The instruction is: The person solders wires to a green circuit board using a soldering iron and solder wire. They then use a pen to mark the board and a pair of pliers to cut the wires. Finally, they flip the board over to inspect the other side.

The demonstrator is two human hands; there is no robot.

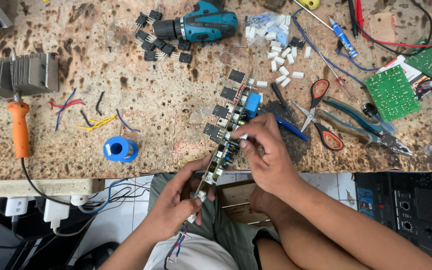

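Observation:
My left hand (178, 202) grips the near end of a long circuit board (228, 127) that is held on edge over the workbench's front edge. Black transistors stick out from its left side, and a blue block component (252, 104) sits near its far end. My right hand (265, 150) pinches a small white part (241, 136) against the middle of the board. Thin coloured wires (176, 246) hang from the board's near end below my left hand.
A teal cordless drill (201, 22) lies at the back, with loose black transistors (163, 47) and white ceramic parts (283, 57) nearby. Orange-handled scissors (321, 112), teal pliers (366, 125), green circuit boards (392, 92), a blue solder spool (120, 149) and an orange-handled soldering iron (19, 127) lie around.

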